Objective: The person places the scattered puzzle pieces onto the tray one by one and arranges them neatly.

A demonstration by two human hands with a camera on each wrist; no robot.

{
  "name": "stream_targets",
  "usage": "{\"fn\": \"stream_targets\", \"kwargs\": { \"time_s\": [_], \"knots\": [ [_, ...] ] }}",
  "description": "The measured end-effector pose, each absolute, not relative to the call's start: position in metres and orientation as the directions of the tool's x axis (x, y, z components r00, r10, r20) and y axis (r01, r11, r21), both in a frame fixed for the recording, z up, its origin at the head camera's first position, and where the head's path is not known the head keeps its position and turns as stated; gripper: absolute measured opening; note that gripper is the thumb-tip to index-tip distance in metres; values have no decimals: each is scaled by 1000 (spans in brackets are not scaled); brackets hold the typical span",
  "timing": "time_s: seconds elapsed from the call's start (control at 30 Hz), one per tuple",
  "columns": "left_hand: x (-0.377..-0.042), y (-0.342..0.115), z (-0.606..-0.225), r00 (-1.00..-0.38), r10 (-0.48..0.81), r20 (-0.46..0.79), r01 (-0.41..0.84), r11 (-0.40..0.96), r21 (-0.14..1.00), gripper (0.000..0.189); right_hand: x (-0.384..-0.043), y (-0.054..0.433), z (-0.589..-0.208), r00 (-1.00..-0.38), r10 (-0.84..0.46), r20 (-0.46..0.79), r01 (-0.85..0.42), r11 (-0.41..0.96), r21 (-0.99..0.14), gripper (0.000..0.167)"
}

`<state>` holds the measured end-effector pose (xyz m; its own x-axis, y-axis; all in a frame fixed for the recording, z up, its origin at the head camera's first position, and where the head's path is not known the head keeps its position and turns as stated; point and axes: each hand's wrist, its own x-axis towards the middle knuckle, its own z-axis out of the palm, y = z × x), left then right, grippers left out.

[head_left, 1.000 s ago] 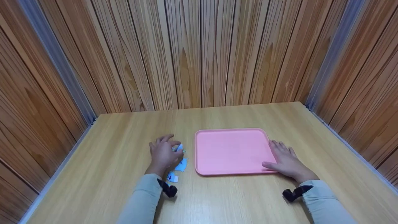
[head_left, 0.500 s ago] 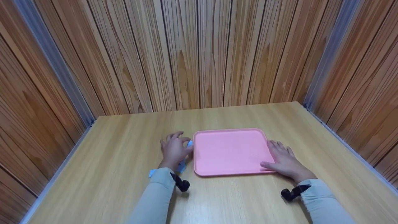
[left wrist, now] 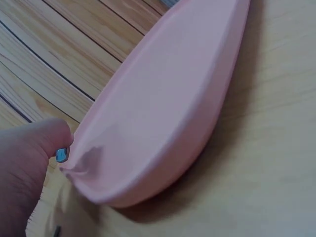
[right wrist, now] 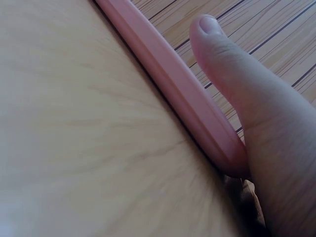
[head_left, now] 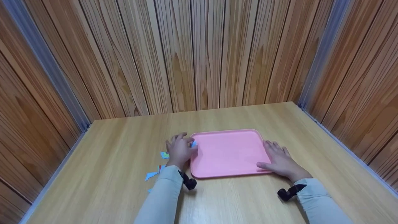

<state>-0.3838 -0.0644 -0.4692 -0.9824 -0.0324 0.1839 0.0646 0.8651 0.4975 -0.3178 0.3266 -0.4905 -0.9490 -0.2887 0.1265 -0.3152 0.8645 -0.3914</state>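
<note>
A pink tray lies on the wooden table. At its left rim, my left hand pinches a small blue puzzle piece between thumb and index finger. Only a sliver of that piece shows beside the thumb in the left wrist view. My right hand lies against the tray's right rim, fingers straight and its thumb over the front corner. Left of the left hand lie more flat blue printed pieces, some partly hidden by the sleeve.
The light wooden table extends around the tray. Wood-panelled walls rise behind it and on both sides. A pale blue piece lies near the left forearm.
My left hand has moved right with the blue piece, from among the loose pieces to the tray's left rim, uncovering some pieces behind it. The right hand stays at the tray.
</note>
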Motion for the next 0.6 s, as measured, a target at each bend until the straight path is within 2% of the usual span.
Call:
{"fn": "stream_targets", "kwargs": {
  "time_s": [0.6],
  "knots": [
    [-403,-52,-469,-988,-31,153,42,893,447,33,-318,326,-489,-958,-268,103,-286,870,-402,107]
  ]
}}
